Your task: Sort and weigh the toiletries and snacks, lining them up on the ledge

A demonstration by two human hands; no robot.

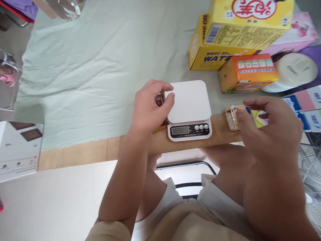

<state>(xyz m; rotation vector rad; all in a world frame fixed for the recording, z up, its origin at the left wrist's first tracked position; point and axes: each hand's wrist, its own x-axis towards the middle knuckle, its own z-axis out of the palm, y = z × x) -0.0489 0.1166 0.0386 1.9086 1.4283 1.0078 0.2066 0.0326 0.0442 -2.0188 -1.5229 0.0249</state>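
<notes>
A white kitchen scale (188,102) with a dark, blank display stands at the table's front edge. My left hand (151,108) is at its left side, thumb and index finger curved and apart, their tips over the edge of the platform. Beneath this hand lies a dark brown package (159,99), mostly hidden; a bit of yellow shows below it. To the right of the scale, my right hand (272,129) has its thumb and index finger around a small clear-wrapped packet (232,118) with pale contents. Its other fingers are curled, partly hidden.
Yellow boxes (240,35), an orange box (248,73) and a white round tub (293,70) crowd the right side. Blue-and-pink packs (307,100) lie beyond my right hand. A white box (18,147) is at the left edge. A pale green cloth (95,70) covers the table.
</notes>
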